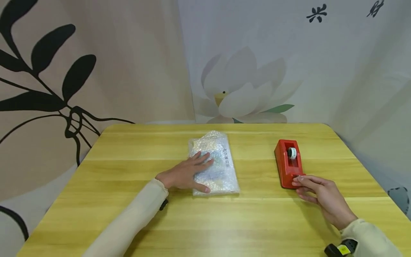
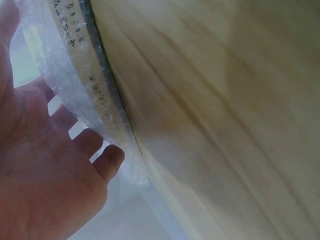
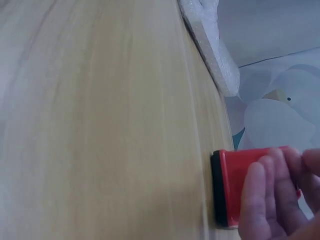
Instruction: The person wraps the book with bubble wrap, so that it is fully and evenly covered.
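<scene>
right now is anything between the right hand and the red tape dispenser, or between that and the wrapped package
Nothing visible: the right hand is at the red tape dispenser, and only tabletop shows between that and the wrapped package, where the left hand rests.

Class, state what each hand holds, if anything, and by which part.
Left hand: nothing; it lies spread on the bubble-wrapped package. Right hand: at the near end of the red tape dispenser; whether it pinches anything cannot be told.

The backdrop cloth (image 1: 321,64) bears 兴 and 财. Printing on the bubble-wrapped package (image 1: 219,167) includes 蒲公英; its side lettering is too blurred.
</scene>
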`<state>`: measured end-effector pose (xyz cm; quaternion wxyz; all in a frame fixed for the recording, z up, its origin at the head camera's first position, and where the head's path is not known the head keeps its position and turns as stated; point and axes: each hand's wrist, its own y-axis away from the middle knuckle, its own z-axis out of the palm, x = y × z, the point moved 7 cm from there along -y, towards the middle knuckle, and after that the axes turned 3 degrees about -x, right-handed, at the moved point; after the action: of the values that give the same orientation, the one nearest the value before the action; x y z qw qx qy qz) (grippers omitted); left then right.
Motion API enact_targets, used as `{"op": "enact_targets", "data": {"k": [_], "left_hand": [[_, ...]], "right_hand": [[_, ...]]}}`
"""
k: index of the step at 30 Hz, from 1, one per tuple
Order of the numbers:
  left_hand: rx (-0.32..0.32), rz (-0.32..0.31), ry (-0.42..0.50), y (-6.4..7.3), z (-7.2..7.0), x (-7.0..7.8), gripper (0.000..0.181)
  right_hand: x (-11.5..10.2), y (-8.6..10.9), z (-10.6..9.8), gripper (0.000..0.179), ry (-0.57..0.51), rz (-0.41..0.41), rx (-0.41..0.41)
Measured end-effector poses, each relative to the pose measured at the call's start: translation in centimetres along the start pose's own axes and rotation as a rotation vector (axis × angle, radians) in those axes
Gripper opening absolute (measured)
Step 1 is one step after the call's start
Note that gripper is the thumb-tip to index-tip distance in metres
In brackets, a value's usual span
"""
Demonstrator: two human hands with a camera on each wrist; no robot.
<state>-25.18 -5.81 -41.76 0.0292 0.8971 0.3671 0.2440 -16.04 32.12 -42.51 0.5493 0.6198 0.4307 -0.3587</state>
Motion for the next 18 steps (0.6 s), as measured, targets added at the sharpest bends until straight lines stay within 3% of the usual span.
{"op": "enact_targets", "data": {"k": [7, 18], "left_hand": [[-0.018, -0.003, 0.001, -0.3, -0.1, 0.0, 0.102], [-0.017, -0.013, 0.026, -0.3, -0.1, -0.2, 0.102]], "right_hand": [[-0.1, 0.5, 0.0, 0.019, -0.081, -0.042, -0.030], [-1.4, 1.2, 0.9, 0.021, -0.145, -0.191, -0.172]]}}
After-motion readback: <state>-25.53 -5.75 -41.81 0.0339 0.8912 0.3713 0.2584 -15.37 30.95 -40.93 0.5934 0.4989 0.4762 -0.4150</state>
